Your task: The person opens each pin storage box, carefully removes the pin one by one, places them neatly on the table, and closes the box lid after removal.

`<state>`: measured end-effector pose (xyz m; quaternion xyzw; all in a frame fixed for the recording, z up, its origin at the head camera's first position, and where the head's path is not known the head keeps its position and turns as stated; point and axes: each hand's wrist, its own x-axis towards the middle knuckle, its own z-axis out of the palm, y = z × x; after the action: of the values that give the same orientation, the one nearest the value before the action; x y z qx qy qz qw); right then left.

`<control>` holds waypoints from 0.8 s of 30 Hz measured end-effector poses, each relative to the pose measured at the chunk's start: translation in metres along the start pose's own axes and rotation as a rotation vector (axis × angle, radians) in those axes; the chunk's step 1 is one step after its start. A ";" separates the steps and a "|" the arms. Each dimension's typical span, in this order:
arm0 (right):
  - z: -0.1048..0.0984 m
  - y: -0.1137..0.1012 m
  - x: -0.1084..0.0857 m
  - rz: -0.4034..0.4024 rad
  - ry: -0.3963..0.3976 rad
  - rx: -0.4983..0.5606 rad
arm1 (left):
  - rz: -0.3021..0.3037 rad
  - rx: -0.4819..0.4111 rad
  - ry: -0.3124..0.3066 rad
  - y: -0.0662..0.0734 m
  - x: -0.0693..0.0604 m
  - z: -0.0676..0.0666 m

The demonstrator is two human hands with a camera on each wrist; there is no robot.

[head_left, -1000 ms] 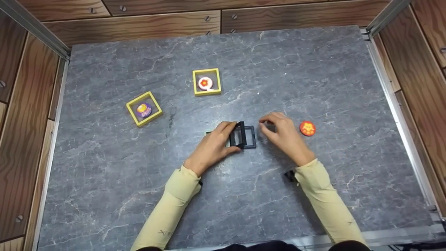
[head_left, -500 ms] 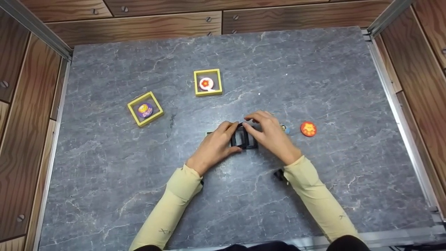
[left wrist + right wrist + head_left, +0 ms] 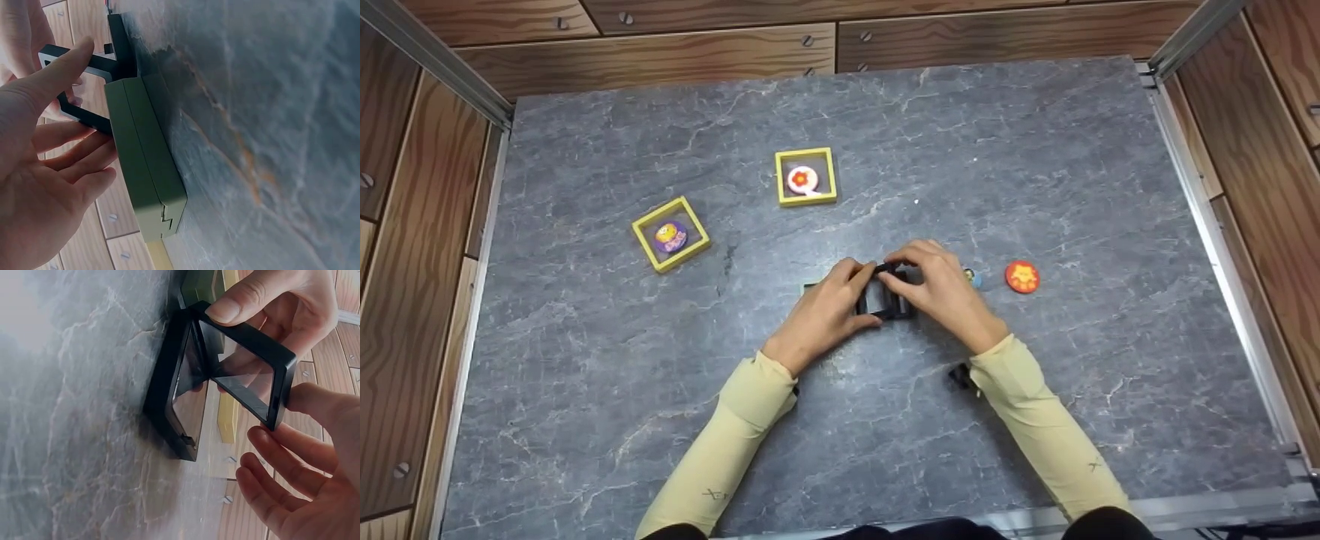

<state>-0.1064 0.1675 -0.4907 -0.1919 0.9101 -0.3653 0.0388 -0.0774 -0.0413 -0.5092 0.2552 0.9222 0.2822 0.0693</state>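
A black hinged display frame (image 3: 253, 338) with clear film in both halves stands partly unfolded on the grey marbled tabletop. Its lower half (image 3: 163, 382) lies on the surface while the other half tilts up. My left hand (image 3: 826, 304) grips the raised half, thumb along one edge and fingers on the other side. At that half's outer edge, my right hand (image 3: 941, 285) pinches with thumb and forefinger. A closed green case (image 3: 140, 152) sits right beside the black frame, mostly hidden under my left hand in the head view. A small blue round piece (image 3: 973, 277) peeks out behind my right hand.
A red disc with a yellow figure (image 3: 1023, 277) lies to the right. Farther back are two yellow square frames, one (image 3: 646, 248) with a purple disc (image 3: 670, 236), the other (image 3: 778, 178) with a white disc bearing a red flower (image 3: 802, 180). Wood-patterned walls border the table.
My right hand has moved left from beside the black frame and taken hold of its raised half. That half leans slightly further right. My left hand has kept its hold.
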 end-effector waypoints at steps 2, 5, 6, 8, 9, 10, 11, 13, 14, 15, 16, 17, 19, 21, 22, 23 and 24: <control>0.000 0.001 -0.001 0.002 0.004 -0.004 | 0.007 0.006 0.005 0.000 0.001 0.001; 0.000 0.004 -0.001 0.005 0.006 -0.012 | 0.012 0.014 0.004 0.002 0.002 0.001; 0.000 0.005 -0.001 0.008 0.008 -0.015 | 0.014 0.017 0.003 0.002 0.003 0.001; 0.000 0.006 -0.001 0.015 0.013 -0.023 | 0.020 0.026 0.001 0.002 0.004 0.002; 0.001 0.006 -0.001 0.021 0.015 -0.026 | 0.024 0.034 0.001 0.002 0.005 0.002; 0.001 0.007 -0.001 0.026 0.019 -0.029 | 0.028 0.042 0.003 0.002 0.006 0.002; 0.002 0.007 -0.001 0.034 0.024 -0.035 | 0.033 0.051 0.003 0.003 0.007 0.002; 0.003 0.008 -0.002 0.051 0.033 -0.044 | 0.040 0.070 0.001 0.004 0.009 0.003; 0.003 0.009 -0.002 0.060 0.035 -0.047 | 0.042 0.079 0.000 0.004 0.009 0.003; 0.004 0.010 -0.003 0.069 0.035 -0.049 | 0.043 0.089 -0.002 0.005 0.010 0.003; 0.005 0.011 -0.003 0.076 0.037 -0.050 | 0.045 0.097 -0.002 0.005 0.011 0.003; 0.005 0.011 -0.003 0.084 0.036 -0.054 | 0.047 0.105 -0.001 0.005 0.011 0.004; 0.006 0.013 -0.004 0.095 0.033 -0.055 | 0.049 0.118 0.002 0.005 0.012 0.005; 0.007 0.015 -0.004 0.101 0.034 -0.058 | 0.053 0.125 0.006 0.006 0.012 0.006; 0.007 0.016 -0.005 0.104 0.037 -0.060 | 0.055 0.127 0.008 0.006 0.013 0.006; 0.007 0.016 -0.005 0.108 0.039 -0.061 | 0.057 0.126 0.010 0.006 0.013 0.007; 0.007 0.017 -0.006 0.110 0.041 -0.062 | 0.058 0.127 0.011 0.006 0.013 0.007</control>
<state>-0.1052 0.1763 -0.5084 -0.1351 0.9307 -0.3382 0.0342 -0.0842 -0.0270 -0.5114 0.2840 0.9309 0.2262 0.0396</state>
